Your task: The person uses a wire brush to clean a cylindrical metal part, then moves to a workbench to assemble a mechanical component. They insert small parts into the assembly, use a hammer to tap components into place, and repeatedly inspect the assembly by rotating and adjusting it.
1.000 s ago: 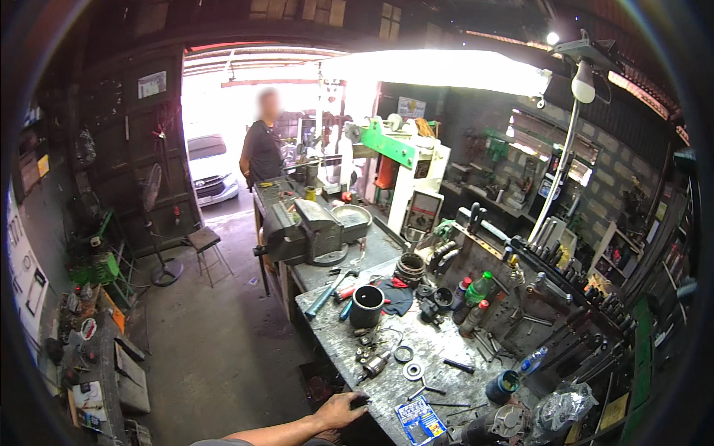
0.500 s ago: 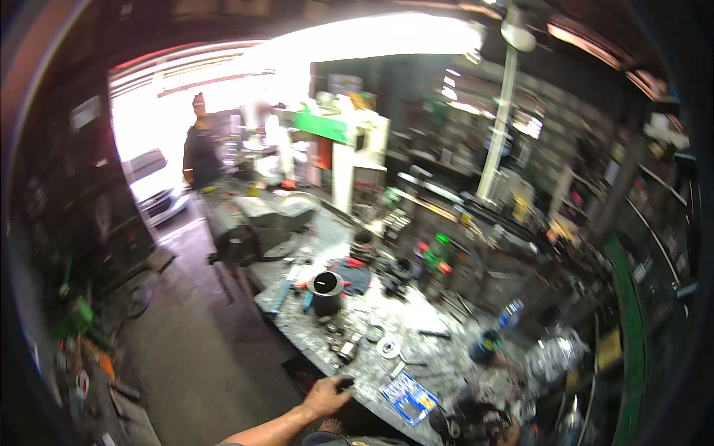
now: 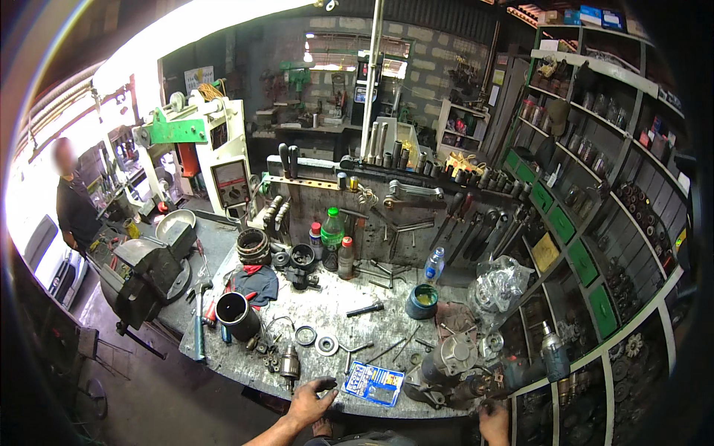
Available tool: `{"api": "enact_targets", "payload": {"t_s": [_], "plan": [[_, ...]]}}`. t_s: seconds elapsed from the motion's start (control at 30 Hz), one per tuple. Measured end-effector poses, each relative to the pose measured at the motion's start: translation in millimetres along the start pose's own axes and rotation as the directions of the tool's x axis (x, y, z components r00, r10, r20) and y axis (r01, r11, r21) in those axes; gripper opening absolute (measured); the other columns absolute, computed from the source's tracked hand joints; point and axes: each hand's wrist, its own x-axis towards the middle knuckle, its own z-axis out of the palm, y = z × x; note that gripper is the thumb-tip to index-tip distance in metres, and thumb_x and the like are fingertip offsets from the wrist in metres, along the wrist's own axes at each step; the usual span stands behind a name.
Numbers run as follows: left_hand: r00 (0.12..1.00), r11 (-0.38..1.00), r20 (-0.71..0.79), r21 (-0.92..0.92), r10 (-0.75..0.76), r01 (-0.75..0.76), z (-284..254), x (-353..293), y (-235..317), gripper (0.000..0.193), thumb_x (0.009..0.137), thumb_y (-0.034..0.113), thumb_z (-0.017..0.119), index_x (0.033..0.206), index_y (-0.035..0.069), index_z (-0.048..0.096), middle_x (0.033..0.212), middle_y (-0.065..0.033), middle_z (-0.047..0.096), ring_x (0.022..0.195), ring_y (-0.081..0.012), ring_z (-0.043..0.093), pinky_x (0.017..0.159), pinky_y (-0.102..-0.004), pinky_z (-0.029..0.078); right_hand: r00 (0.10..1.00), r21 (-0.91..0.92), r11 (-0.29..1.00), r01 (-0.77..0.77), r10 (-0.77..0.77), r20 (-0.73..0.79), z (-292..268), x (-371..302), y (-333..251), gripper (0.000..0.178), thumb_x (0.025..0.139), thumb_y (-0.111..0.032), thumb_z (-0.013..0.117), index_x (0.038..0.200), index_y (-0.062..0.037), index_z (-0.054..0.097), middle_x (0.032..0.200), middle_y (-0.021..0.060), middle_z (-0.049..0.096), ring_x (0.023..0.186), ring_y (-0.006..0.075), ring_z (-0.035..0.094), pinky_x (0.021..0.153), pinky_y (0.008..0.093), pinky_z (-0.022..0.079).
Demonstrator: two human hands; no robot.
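Observation:
My left hand [image 3: 311, 404] hovers at the bench's front edge with blackened fingers. Thumb and fingers are apart with nothing seen between them. Just beyond it lies a motor armature [image 3: 289, 366], and to its right a blue-and-white packaged card [image 3: 373, 383]. My right hand [image 3: 493, 424] is at the bench's right front, dark fingertips loosely bent and no held thing visible. Close to it are a grey metal motor housing [image 3: 455, 354] and greasy mechanical parts [image 3: 470, 388]. A ring [image 3: 326, 343] and a T-shaped tool [image 3: 352, 355] lie beyond the card.
A black cylinder [image 3: 237, 317], hammer [image 3: 199, 320] and bench vise [image 3: 152, 271] occupy the left side. Bottles [image 3: 332, 229], a teal can [image 3: 422, 302] and a plastic bag [image 3: 503, 285] stand farther back. Shelves [image 3: 595, 186] line the right; a person [image 3: 74, 204] stands far left.
The view has swung right, bringing the shelves and more of the bench's right side into sight. My right hand now shows more plainly; my left remains near the front edge.

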Motion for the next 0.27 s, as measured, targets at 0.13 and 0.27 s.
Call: {"api": "enact_targets", "payload": {"t_s": [0.13,0.27], "plan": [[0.984,0.987,0.084,-0.042,0.159,-0.156,-2.3,20.6,-2.1,0.043,0.101,0.037,0.078,0.130,0.006,0.079,0.125,-0.0176,0.081,0.116,-0.0365,0.078,0.103,-0.0448,0.060,0.977,-0.094,0.983,-0.159,0.171,0.129,21.0,-45.0,44.3,0.045,0.103,-0.033,0.075,0.131,0.0010,0.075,0.125,0.0294,0.077,0.121,0.0444,0.073,0.105,0.0497,0.056],[0.970,0.983,0.181,0.060,0.162,-0.175,-13.8,28.4,-19.3,0.049,0.101,0.039,0.078,0.140,0.010,0.075,0.136,-0.0212,0.076,0.128,-0.0357,0.072,0.115,-0.0452,0.052,0.790,-0.371,0.830,-0.416,0.532,0.305,66.7,-51.4,97.3,0.026,0.099,-0.017,0.080,0.121,-0.0029,0.080,0.115,0.0243,0.080,0.110,0.0353,0.076,0.100,0.0494,0.054]]}}
